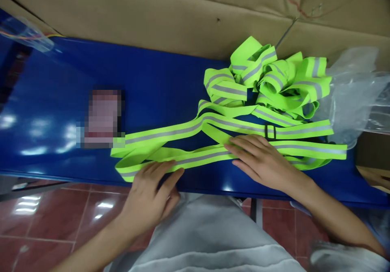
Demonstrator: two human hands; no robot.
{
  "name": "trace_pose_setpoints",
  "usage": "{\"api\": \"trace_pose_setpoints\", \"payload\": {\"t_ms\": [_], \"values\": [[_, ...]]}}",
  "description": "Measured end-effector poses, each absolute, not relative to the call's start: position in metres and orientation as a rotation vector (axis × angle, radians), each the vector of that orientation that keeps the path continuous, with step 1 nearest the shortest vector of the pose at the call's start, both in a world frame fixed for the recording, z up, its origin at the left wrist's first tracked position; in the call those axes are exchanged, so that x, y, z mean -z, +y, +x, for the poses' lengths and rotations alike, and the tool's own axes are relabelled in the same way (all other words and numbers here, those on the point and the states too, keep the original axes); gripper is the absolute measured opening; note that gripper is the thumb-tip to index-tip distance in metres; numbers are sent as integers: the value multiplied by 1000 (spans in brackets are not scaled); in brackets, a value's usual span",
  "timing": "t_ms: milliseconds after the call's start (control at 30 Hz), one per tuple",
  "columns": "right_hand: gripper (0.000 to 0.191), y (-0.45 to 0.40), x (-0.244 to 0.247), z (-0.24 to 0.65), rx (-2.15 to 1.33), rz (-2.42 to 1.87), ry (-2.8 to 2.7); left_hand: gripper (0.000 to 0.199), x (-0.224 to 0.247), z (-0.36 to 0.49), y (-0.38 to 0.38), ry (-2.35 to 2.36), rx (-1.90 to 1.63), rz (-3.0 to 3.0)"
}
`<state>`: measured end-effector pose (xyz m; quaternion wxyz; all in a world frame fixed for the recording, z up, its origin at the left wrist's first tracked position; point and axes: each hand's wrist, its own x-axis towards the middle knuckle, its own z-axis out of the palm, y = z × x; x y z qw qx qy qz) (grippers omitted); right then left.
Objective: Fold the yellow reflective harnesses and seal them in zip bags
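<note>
A neon-yellow reflective strap [164, 133] with a grey stripe lies in long loops across the blue table. A black slide buckle [270, 131] sits on its upper band towards the right. My left hand [152, 192] is at the table's front edge, touching the lower band near its left bend, fingers stretched out and thumb apart. My right hand [262, 160] lies flat over the lower bands below the buckle, its fingers pointing left. Neither hand is closed around the strap. Behind it is a tangled pile of similar reflective straps [277, 77].
The blue table [67, 77] is narrow, with cardboard [146, 16] along its back. A blurred-out rectangular object [103, 117] lies at the left. Clear plastic bags [353, 93] lie at the right, by a brown box [373, 158]. Red floor tiles [51, 215] show below.
</note>
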<state>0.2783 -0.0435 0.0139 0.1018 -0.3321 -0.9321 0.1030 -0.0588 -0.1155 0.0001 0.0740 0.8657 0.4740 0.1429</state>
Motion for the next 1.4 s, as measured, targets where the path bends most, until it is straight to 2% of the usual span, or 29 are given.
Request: {"api": "trace_pose_setpoints", "payload": {"t_ms": [100, 233, 333, 533, 700, 800, 1033, 1200, 1400], "values": [[40, -43, -14, 275, -223, -1010, -2687, 74, 6, -41, -109, 1561, -363, 2577], [52, -36, -10, 276, -178, -1192, -2624, 83, 7, -34, -92, 1695, -309, 2485], [52, -25, -9, 277, -143, -1282, -2544, 76, 3, -33, -79, 1767, -301, 2404], [40, 6, -9, 277, -99, -1405, -2381, 71, -7, -23, -38, 1713, -609, 2378], [27, 18, -7, 283, -224, -1417, -2402, 42, -11, -20, -6, 1520, -540, 2258], [27, 18, -10, 292, -311, -1394, -2460, 34, -20, -28, 1, 1443, -502, 2125], [25, 20, -6, 299, -322, -1399, -2525, 42, -19, -34, 6, 1365, -467, 2137], [28, 21, -1, 301, -399, -1336, -2485, 39, -17, -32, 7, 1416, -394, 2078], [25, 12, -1, 298, -240, -1264, -2437, 45, -26, -30, 5, 1387, -399, 2228]]}}
